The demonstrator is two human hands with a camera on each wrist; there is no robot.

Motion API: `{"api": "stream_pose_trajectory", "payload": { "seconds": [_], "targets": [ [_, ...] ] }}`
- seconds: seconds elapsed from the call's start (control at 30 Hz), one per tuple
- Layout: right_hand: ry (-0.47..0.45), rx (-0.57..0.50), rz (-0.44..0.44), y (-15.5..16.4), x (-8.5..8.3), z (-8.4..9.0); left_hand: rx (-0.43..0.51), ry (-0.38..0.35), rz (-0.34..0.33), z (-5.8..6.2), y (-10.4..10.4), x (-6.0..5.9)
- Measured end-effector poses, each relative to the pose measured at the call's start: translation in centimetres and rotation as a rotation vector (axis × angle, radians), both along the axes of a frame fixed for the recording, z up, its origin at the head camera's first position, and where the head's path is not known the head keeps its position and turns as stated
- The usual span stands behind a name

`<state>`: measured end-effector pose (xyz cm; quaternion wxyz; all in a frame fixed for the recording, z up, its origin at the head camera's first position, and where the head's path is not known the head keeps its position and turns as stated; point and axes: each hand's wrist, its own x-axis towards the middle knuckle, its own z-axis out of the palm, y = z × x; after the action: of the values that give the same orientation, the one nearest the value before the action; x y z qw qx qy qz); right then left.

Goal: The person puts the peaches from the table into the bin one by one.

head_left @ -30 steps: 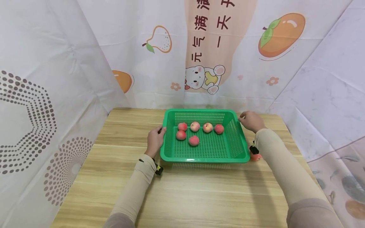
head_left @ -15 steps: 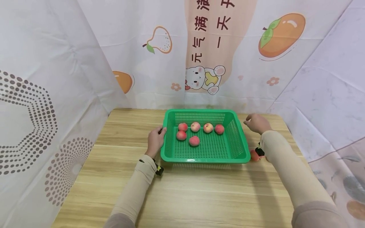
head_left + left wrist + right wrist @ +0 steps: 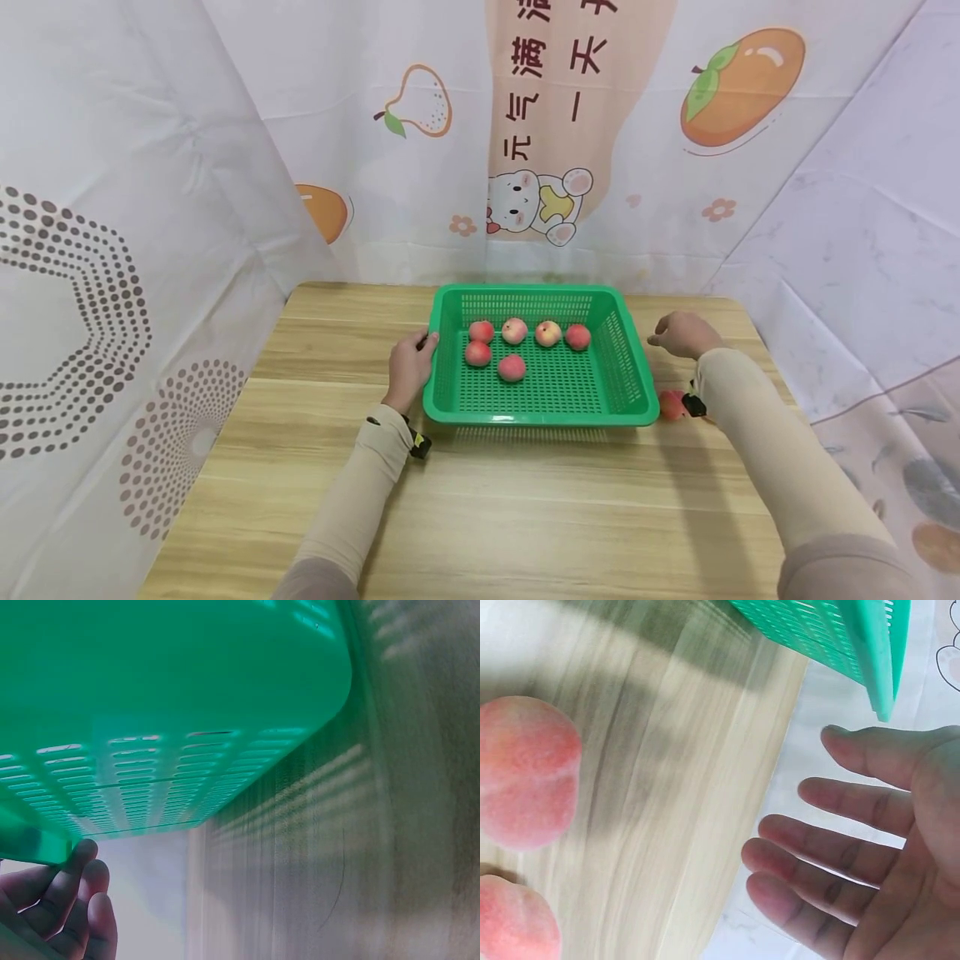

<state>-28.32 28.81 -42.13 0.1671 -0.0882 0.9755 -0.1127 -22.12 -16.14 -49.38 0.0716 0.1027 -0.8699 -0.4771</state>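
Observation:
A green slotted basket (image 3: 540,414) sits mid-table with several pink peaches (image 3: 512,367) in its far half. My left hand (image 3: 411,360) grips the basket's left rim, thumb on top. The left wrist view shows its curled fingers (image 3: 71,900) under the basket's edge (image 3: 172,690). My right hand (image 3: 678,332) hovers open over the table, right of the basket and apart from it. In the right wrist view that hand (image 3: 900,825) has its fingers spread beside the basket's corner (image 3: 855,645). A loose peach (image 3: 671,404) lies on the table by the basket's right front corner.
The right wrist view shows two peaches (image 3: 525,780) (image 3: 514,919) on the wood outside the basket. Printed cloth walls (image 3: 150,208) close in the wooden table (image 3: 525,508) on the left, back and right. The near half of the table is bare wood.
My right hand has let go of the basket's right rim and moved rightward and nearer, opening. The left hand and basket have stayed put.

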Motion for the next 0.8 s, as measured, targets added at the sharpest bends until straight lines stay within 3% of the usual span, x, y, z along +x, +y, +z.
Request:
{"api": "stream_pose_trajectory", "payload": {
  "seconds": [0.27, 0.8],
  "targets": [
    [-0.139, -0.003, -0.006, 0.5, 0.0, -0.6, 0.0, 0.002, -0.001, 0.0, 0.0, 0.1],
    [-0.252, 0.007, 0.015, 0.7, 1.6, -1.0, -0.014, 0.02, 0.003, 0.0, -0.1, 0.1]
  ]
}}
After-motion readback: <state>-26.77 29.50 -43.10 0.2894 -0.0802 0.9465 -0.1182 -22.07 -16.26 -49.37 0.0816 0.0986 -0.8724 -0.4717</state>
